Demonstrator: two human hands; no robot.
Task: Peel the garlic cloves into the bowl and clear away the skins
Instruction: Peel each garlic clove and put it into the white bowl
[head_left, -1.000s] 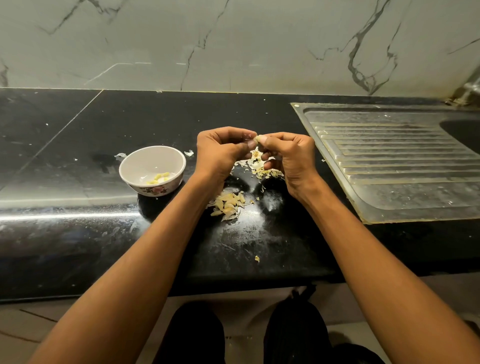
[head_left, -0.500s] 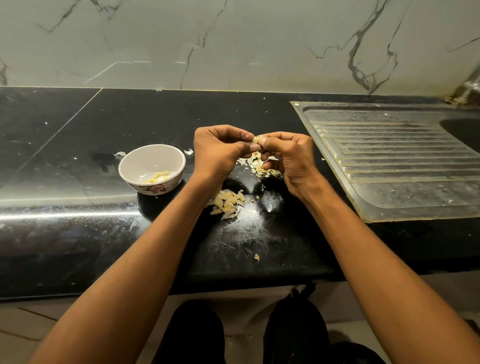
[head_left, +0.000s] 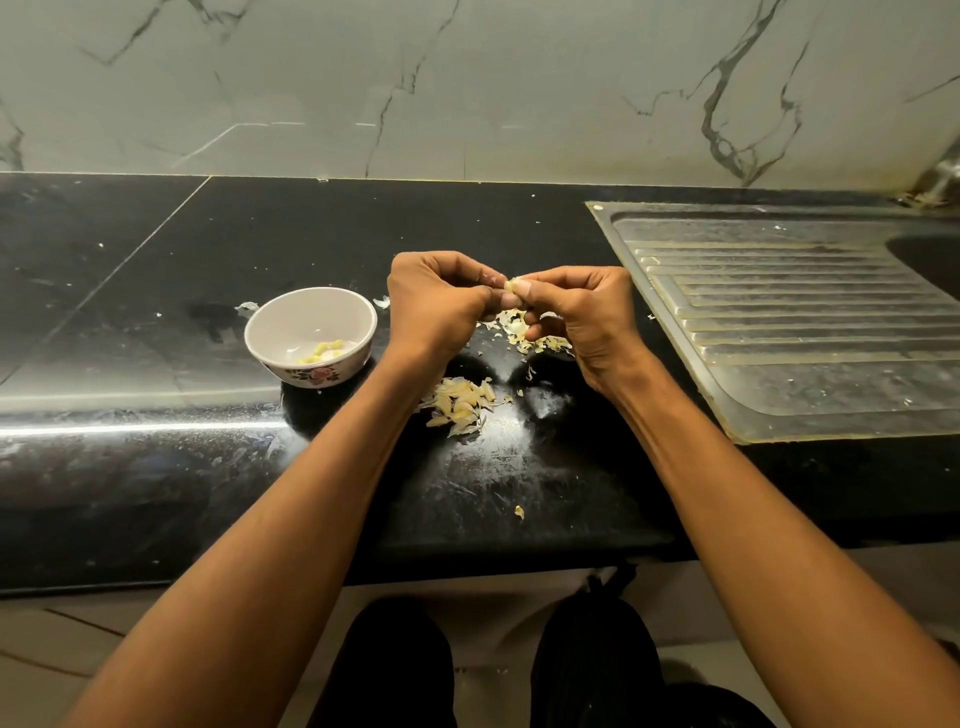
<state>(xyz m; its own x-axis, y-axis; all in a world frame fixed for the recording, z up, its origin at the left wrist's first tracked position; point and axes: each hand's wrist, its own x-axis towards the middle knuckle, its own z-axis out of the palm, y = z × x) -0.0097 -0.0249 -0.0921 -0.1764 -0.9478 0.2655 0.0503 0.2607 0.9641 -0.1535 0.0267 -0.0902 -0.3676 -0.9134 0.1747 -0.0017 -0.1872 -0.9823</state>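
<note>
Both hands meet above the black counter (head_left: 156, 291), pinching one small garlic clove (head_left: 512, 285) between their fingertips. My left hand (head_left: 439, 306) grips it from the left and my right hand (head_left: 582, 312) from the right. A white bowl (head_left: 275, 332) with a floral base stands to the left of my left hand and holds a few peeled yellow cloves (head_left: 322, 351). Loose garlic skins (head_left: 519, 330) lie under my hands. A second pile of pale garlic pieces (head_left: 460, 405) sits nearer me by my left wrist.
A steel sink drainboard (head_left: 779, 322) takes up the right of the counter, with the basin (head_left: 930, 260) at the far right edge. A marble wall (head_left: 467, 83) closes the back. Small skin flakes (head_left: 518, 512) lie scattered near the front edge.
Both hands stay together on the clove with only slight finger movement. Bowl and skin piles have not moved.
</note>
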